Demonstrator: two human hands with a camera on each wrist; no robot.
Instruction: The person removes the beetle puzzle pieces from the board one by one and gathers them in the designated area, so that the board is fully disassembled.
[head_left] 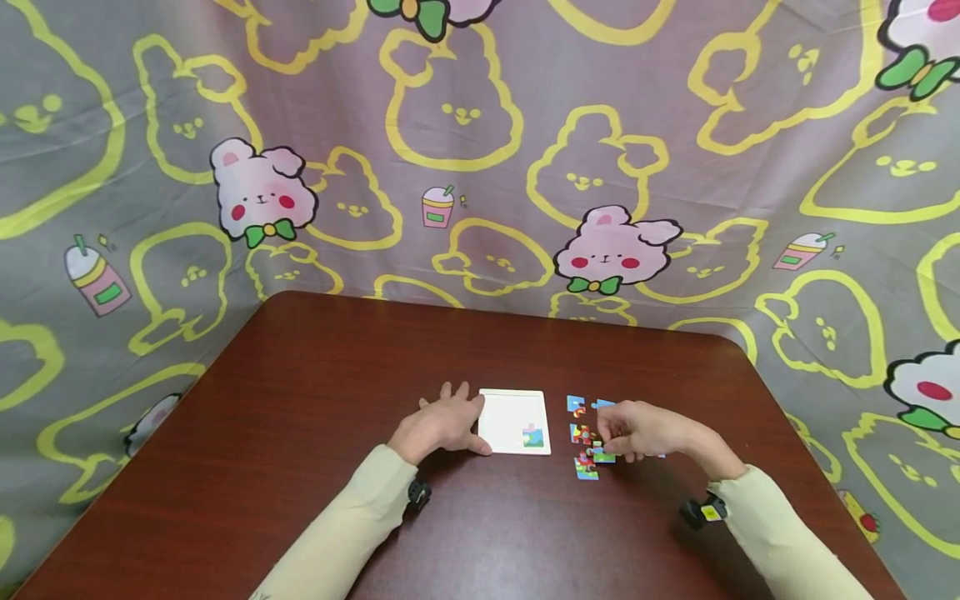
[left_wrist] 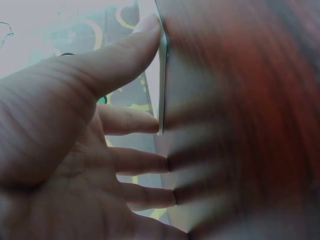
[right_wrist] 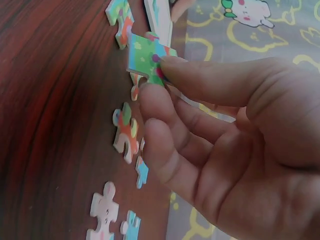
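Note:
A white square puzzle tray [head_left: 501, 421] lies on the table, with one colourful piece [head_left: 533, 438] in its lower right corner. My left hand [head_left: 447, 421] rests at the tray's left side, thumb and index fingertip touching its edge, the other fingers spread straight onto the tabletop. To the right of the tray, my right hand [head_left: 643, 428] pinches a green and blue puzzle piece [right_wrist: 144, 54] between thumb and fingers. In the right wrist view this piece is tilted up above the table. Beneath and around that hand lie loose pieces, such as an orange one [right_wrist: 125, 134] and a pink one [right_wrist: 104, 212].
More loose pieces, a blue one [head_left: 575, 404] and a red and green one [head_left: 587, 469] among them, lie between tray and right hand. The brown table [head_left: 360, 358] meets a patterned curtain [head_left: 480, 250] at its back and sides.

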